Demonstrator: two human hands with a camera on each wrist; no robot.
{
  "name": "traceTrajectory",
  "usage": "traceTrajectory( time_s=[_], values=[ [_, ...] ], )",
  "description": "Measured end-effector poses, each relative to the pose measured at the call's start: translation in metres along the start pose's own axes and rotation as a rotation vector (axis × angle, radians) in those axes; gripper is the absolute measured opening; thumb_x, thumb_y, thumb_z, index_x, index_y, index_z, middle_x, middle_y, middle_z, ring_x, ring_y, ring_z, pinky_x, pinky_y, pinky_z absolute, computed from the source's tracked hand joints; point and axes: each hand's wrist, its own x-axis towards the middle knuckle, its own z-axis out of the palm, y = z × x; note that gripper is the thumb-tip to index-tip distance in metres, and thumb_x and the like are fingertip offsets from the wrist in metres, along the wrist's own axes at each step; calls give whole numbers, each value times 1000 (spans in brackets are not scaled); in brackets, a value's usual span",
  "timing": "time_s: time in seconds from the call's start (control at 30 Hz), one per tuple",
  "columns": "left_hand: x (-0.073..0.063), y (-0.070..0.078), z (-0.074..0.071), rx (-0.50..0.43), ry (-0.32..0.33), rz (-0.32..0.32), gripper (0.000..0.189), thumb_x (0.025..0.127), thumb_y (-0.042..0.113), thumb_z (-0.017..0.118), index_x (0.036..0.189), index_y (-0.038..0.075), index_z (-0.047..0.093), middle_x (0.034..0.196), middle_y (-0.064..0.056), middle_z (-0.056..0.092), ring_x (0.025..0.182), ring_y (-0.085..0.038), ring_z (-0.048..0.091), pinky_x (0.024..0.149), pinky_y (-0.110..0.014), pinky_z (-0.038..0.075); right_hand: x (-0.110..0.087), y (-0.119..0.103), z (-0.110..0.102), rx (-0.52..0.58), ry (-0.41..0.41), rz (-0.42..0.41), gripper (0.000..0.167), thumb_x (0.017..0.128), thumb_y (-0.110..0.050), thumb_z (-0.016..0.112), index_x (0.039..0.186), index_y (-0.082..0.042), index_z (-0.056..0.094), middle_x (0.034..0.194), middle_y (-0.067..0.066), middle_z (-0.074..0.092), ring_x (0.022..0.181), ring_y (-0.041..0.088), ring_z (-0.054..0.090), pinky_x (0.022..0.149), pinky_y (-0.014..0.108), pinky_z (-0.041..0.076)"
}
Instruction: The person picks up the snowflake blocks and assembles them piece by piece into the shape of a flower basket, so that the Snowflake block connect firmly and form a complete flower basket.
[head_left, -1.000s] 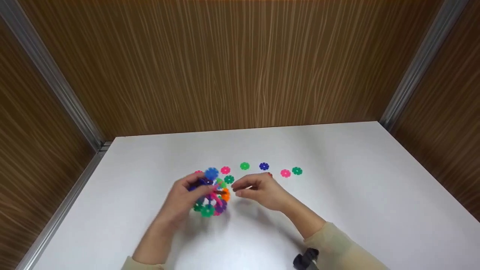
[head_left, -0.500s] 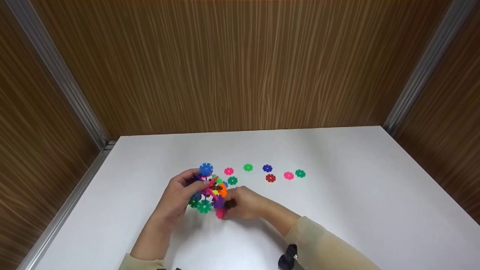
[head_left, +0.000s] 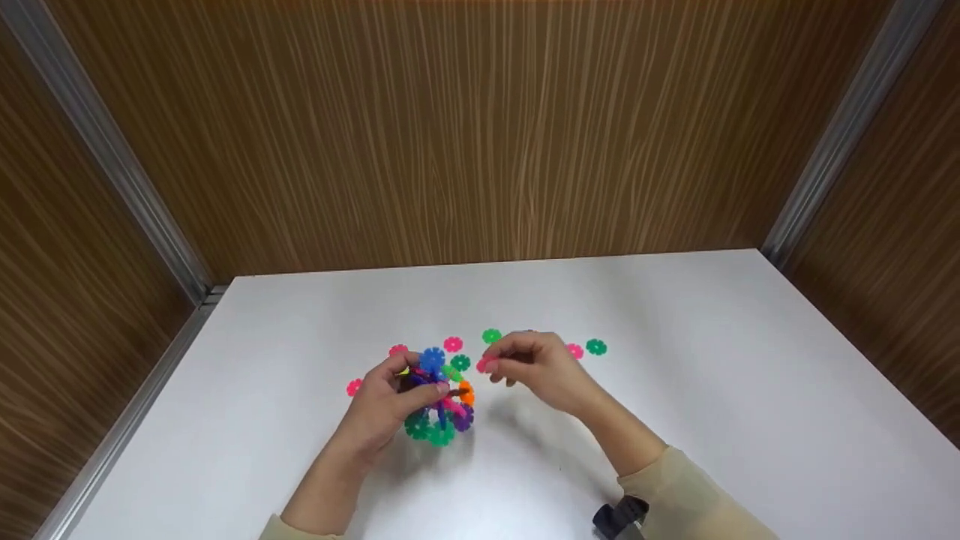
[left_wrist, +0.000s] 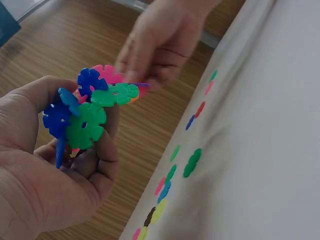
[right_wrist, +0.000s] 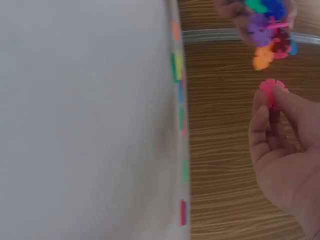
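Wood-grain panels [head_left: 480, 135] stand at 9, 12 and 3 o'clock round the white tabletop [head_left: 697, 352], whose plain face makes coloured pieces easy to pick out. Both hands work above it. Taking the cluster of notched discs [left_wrist: 90, 112] as the centre of the dial, the left hand [head_left: 386, 409] lies at 9 o'clock, gripping it between thumb and fingers clear of the surface, probably to steady it while leaving its 3 o'clock side exposed. At roughly 2 to 3 o'clock the right hand [head_left: 547, 371] pinches a pink disc [right_wrist: 270, 86] by its edge, apart from the cluster; such a fingertip hold likely keeps the far rim and its notches free. Loose discs lie flat on the tabletop, mostly beyond the hands, presumably within reach yet out of the way: another pink disc [head_left: 453, 344] at 12, a light green disc [head_left: 491, 336] at 1, a dark green disc [head_left: 596, 346] between 2 and 3, and a pink one [head_left: 354, 388] at 9, just past the left hand.
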Motion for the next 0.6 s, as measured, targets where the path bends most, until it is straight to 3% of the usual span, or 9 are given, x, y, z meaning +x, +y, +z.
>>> traceTrajectory(
  time_s=[0.17,0.6],
  values=[
    [-3,-6,11,22,-28,43,46,90,24,87,127,8,64,131,-13,62,128,-31,54,106,-42,54,-3,-18,2,30,29,-68,17,100,-11,75,117,-6,78,103,12,77,93,29,75,84,33,63],
    [-4,-12,16,58,-17,107,47,90,25,87,126,7,64,128,-11,63,123,-28,56,103,-37,55,-3,-29,10,-58,23,-64,12,97,-12,79,108,-8,83,97,5,80,88,25,76,82,32,63]
  ],
)
